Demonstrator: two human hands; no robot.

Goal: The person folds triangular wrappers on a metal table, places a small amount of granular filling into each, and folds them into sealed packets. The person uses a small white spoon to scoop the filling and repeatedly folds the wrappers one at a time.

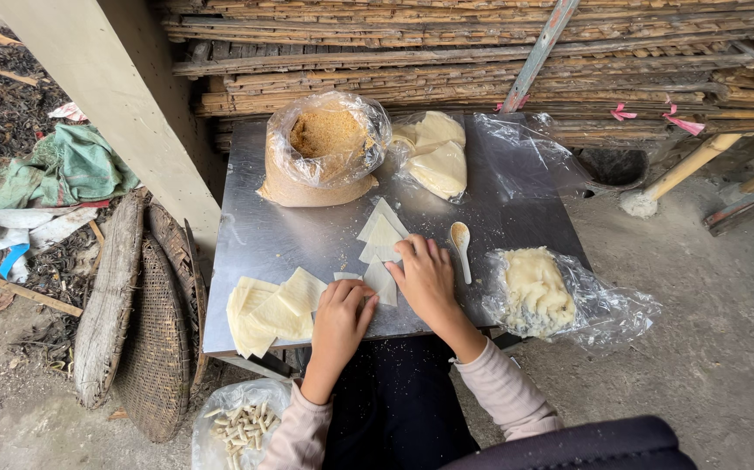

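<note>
Colours here are mostly pale yellows on grey. The metal table (264,235) is a dull silver-grey with soft reflections. The wrapper sheets (274,313) stacked at the near left are creamy yellow, same shade as the triangle pieces (383,237) in the middle and the ones in the clear bag (436,157) at the far side. The crumbs in the far left bag (325,139) are golden orange-brown. The paste lump (533,292) on the right is off-white to pale yellow. The spoon (461,248) is white. Sleeves (506,392) are a dusty pink. The cloth (68,170) on the ground at left is green, and the woven baskets (146,348) are grey-brown.
</note>
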